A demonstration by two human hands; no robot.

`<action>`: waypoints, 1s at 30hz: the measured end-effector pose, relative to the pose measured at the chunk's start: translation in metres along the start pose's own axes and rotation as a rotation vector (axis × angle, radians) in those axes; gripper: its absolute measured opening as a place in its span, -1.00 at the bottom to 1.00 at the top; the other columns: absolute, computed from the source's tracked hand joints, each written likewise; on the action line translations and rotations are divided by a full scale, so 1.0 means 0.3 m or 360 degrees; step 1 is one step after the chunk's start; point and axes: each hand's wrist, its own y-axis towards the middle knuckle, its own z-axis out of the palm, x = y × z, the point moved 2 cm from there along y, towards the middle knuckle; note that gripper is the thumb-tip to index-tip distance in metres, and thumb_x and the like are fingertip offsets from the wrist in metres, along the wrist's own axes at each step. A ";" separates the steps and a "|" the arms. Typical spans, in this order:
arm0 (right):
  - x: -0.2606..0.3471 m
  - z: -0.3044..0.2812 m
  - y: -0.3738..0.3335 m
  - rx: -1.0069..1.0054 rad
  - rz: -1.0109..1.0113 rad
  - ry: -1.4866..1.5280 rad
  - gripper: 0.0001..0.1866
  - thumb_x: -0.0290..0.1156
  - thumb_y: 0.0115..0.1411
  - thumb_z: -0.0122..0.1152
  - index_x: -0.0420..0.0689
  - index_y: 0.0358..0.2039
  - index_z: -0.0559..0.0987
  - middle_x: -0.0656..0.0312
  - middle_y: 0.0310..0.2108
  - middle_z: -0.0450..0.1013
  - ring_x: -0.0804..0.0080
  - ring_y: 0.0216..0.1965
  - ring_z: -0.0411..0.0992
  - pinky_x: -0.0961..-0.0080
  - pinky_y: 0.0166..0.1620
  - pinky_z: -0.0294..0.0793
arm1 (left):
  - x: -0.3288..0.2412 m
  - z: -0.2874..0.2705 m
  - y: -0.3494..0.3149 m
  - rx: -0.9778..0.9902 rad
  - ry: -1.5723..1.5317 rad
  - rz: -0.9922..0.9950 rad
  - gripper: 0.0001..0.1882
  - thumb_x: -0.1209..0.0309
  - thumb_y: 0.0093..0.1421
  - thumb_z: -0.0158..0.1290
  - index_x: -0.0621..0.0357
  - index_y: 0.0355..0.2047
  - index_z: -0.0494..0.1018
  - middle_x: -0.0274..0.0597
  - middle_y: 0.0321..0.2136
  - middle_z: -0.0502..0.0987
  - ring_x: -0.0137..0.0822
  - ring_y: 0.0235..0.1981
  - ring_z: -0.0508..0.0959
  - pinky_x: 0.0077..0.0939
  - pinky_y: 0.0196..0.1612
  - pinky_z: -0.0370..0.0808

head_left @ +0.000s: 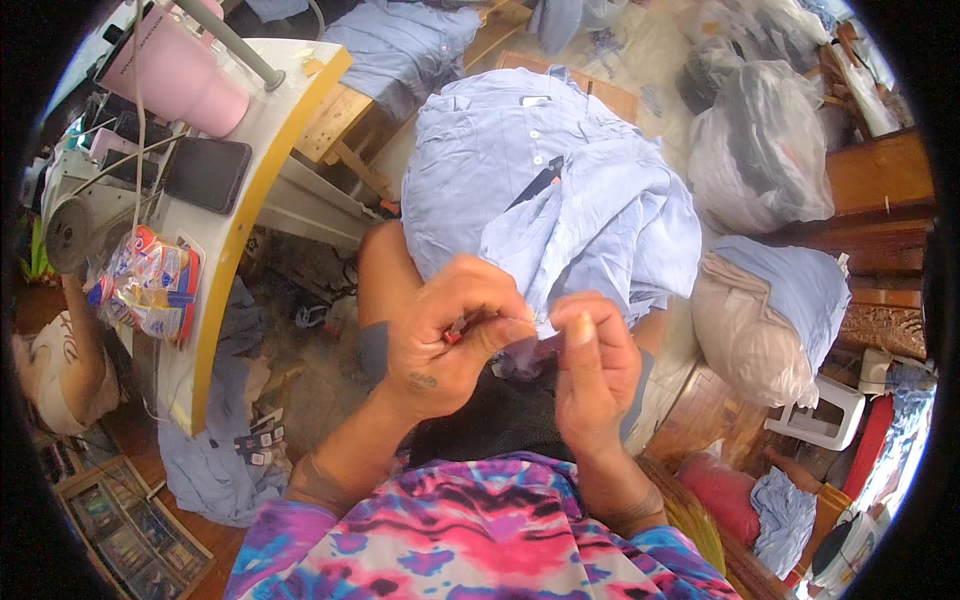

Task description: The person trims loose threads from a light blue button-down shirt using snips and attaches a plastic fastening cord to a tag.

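Observation:
A light blue button-up shirt (455,190) lies heaped over my lap, with small white buttons down its front and a dark strip near its middle. My left hand (450,335) is closed in a pinch at the near edge of the cloth. Tucked in its curled fingers is a small red thing (455,332), mostly hidden. Facing it, my right hand (597,365) pinches the same edge between thumb and forefinger. The fingertips of both hands are close together, and a bit of pale cloth shows between them.
To the left stands a yellow-edged table (225,270) with a pink tumbler (175,70), a black phone (208,174) and a colourful plastic packet (150,285). Filled plastic bags (755,150) sit at the right, near a white stool (822,410). More blue garments (405,50) lie on a wooden bench beyond.

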 end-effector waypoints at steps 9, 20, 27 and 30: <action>0.054 0.013 -0.099 0.0159 0.0581 0.0237 -0.73 -0.24 0.43 0.17 -0.22 -0.20 0.56 0.31 -0.36 0.47 0.63 -0.37 0.41 0.63 -0.30 0.43 | -0.058 -0.030 -0.048 0.0075 0.0190 0.0141 -0.87 0.56 0.12 0.33 0.15 -0.30 0.66 -0.26 -0.33 0.52 -0.45 -0.37 0.49 -0.60 -0.34 0.43; 0.027 0.042 -0.077 0.0147 0.0505 0.0217 -0.78 -0.29 0.44 0.16 -0.20 -0.19 0.56 0.37 -0.33 0.45 0.68 -0.28 0.33 0.67 -0.14 0.32 | -0.067 -0.023 -0.123 -0.0128 -0.0480 -0.0599 -0.85 0.53 0.33 0.12 0.32 -0.12 0.50 -0.30 -0.29 0.51 -0.55 -0.39 0.42 -0.62 -0.30 0.39; -0.026 0.020 -0.021 0.0217 0.0276 0.0087 -0.83 -0.35 0.43 0.16 -0.20 -0.20 0.54 0.35 -0.21 0.39 0.64 -0.21 0.32 0.64 -0.12 0.31 | -0.180 -0.023 -0.161 0.0182 0.0090 -0.0646 -0.68 0.43 0.42 -0.09 0.43 0.03 0.45 -0.02 -0.25 0.51 -0.27 -0.21 0.54 -0.46 -0.09 0.45; -0.037 0.023 -0.005 0.0272 0.0215 0.0026 -0.83 -0.35 0.43 0.14 -0.21 -0.21 0.53 0.29 -0.15 0.38 0.59 -0.19 0.32 0.60 -0.10 0.32 | -0.164 -0.016 -0.154 0.0154 0.0156 -0.0561 -0.67 0.42 0.41 -0.04 0.47 0.04 0.43 0.02 -0.24 0.51 -0.22 -0.24 0.53 -0.43 -0.12 0.46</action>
